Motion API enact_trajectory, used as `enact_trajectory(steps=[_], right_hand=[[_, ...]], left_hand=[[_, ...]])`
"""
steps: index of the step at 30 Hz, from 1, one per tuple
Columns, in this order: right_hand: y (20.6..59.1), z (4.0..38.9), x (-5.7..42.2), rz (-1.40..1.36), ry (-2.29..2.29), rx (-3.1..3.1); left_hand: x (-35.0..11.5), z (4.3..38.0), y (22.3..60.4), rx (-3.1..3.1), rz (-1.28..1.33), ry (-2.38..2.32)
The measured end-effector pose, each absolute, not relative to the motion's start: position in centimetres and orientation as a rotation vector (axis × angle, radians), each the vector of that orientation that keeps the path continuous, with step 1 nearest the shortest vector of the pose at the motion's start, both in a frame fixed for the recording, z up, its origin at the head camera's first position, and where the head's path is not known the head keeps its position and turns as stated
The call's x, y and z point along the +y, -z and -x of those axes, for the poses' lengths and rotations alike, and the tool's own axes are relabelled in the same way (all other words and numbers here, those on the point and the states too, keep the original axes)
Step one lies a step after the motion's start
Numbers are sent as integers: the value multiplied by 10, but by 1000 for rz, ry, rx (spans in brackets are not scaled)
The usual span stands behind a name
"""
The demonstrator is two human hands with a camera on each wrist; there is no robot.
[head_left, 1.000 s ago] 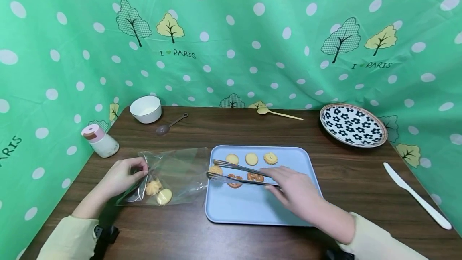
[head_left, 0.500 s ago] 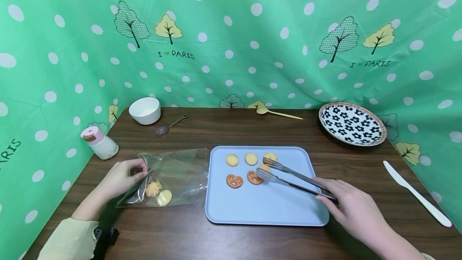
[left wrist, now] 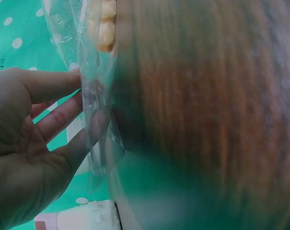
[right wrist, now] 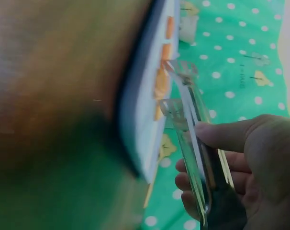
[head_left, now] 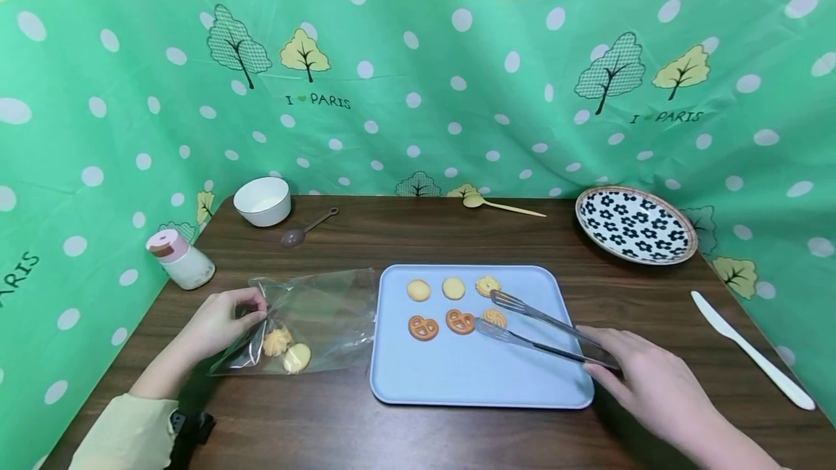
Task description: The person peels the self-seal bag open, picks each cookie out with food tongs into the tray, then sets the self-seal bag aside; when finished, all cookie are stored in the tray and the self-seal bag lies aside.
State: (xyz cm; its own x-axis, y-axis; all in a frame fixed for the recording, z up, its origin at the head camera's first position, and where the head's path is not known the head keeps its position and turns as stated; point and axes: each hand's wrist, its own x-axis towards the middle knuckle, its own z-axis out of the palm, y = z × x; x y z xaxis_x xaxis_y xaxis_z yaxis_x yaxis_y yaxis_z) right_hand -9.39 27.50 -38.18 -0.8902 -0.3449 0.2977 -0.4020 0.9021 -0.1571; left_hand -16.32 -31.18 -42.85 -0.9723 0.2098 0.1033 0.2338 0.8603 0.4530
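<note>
My left hand (head_left: 225, 318) pinches the edge of a clear plastic bag (head_left: 333, 310) lying on the table, with a flower-shaped cookie (head_left: 277, 341) and a round cookie (head_left: 297, 358) inside. In the left wrist view, thumb and fingers meet at the bag's film (left wrist: 94, 120). A pair of metal tongs (head_left: 555, 323) is held in my right hand (head_left: 643, 376) over the blue tray (head_left: 477, 383). Their spread tips lie either side of a swirl cookie (head_left: 494, 318). Beside it on the tray are two pretzel cookies (head_left: 460, 321), two plain round cookies (head_left: 453, 288) and a scalloped cookie (head_left: 488, 285).
Behind the bag are a white bowl (head_left: 263, 201), a brown spoon (head_left: 295, 236) and a pink-capped jar (head_left: 183, 260). A pale yellow spoon (head_left: 475, 200) lies at the table's back edge. Right of the tray are a flowered plate (head_left: 636, 225) and a white knife (head_left: 751, 350).
My right hand has moved right with the tongs, from the tray's left edge. The swirl cookie now lies right of the pretzels, with the tong tips spread wider. My left hand stays put.
</note>
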Motion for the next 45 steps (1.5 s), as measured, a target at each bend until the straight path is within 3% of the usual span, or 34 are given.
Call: enact_trajectory(steps=[7,27,45], right_hand=[[372,114,241,-687,-426,-2711],[397,164,91,-1234,-528,-2769],[398,171,52,-1225,-469,-2808]], left_hand=[[-313,163,428,-2981,348,749],[-314,166,426,-2989,348,758],[-314,165,429,-2988,354,736]])
